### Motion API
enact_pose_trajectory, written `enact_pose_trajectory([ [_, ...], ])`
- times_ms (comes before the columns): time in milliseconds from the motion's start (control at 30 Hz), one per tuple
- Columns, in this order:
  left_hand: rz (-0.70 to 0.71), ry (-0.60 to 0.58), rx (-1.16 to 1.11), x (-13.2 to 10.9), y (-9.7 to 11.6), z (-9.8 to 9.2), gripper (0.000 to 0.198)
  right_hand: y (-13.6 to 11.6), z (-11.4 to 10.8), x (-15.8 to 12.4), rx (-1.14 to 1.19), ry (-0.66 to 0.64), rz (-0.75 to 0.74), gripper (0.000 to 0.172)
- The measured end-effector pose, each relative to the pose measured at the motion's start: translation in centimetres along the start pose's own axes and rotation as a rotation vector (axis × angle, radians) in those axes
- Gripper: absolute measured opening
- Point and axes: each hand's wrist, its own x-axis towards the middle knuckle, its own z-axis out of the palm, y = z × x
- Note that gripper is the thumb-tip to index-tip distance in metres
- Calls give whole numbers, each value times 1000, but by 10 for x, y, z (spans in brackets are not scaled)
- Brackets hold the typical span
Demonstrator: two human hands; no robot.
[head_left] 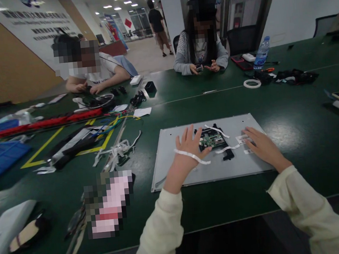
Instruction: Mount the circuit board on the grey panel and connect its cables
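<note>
A flat grey panel (189,177) lies on the table in front of me, with a green circuit board (211,140) and a black bracket (228,153) on its middle. My left hand (186,151) is over the panel's left part, fingers spread, its fingertips next to the board. A thin white strip (192,156) lies across the back of that hand. Two more white strips lie by the board, one at its upper edge (217,130) and one below it (227,149). On the panel's right side, my right hand (263,148) stretches its fingers beside small white labels (242,139); nothing shows in it.
To the left are a tangle of white strips (118,152), a blue basket (3,159) and a blurred pink phone-like object (114,204). A white tape roll (252,83) and a water bottle (262,54) stand farther back. Two people sit across the table (307,129).
</note>
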Motion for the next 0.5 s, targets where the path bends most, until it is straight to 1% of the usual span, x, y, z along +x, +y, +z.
enact_pose_trajectory([
  [33,57,-42,-29,10,-1,6,73,0,0,0,2,2,-1,52],
  [100,82,-100,-66,24,-4,21,76,-1,-1,0,4,5,-2,51],
  [200,96,-102,-110,30,-13,43,73,-3,-2,1,2,6,-2,50],
  [267,107,-87,-125,29,-20,52,67,-3,-2,1,1,2,0,50],
  [367,132,-96,-144,27,-27,58,60,-1,0,1,10,-13,-14,50],
  [500,129,-100,-180,26,-30,59,60,2,1,1,18,-24,-25,50],
])
